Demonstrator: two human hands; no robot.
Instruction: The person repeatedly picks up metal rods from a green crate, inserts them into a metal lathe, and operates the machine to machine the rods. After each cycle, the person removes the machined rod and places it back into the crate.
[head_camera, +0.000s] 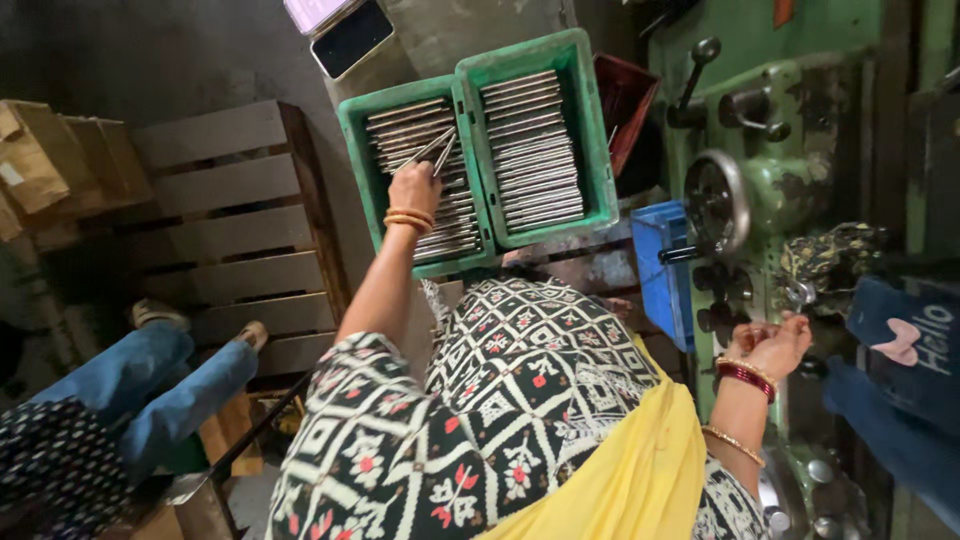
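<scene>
My left hand (414, 188) reaches out over the left green crate (350, 130) and grips two thin metal rods (436, 150) that stick up and to the right. That crate and the right green crate (590, 130) hold several rows of the same grey rods. My right hand (772, 346), with bangles at the wrist, rests loosely curled against the green machine (800, 120), near its black knobs. I cannot see anything held in it.
A blue bin (660, 270) stands between the crates and the machine's handwheel (718, 200). A wooden pallet (230, 220) and cardboard boxes (50, 160) lie to the left. Another person's legs in blue trousers (150, 380) sit at lower left. A weighing scale (345, 30) is beyond the crates.
</scene>
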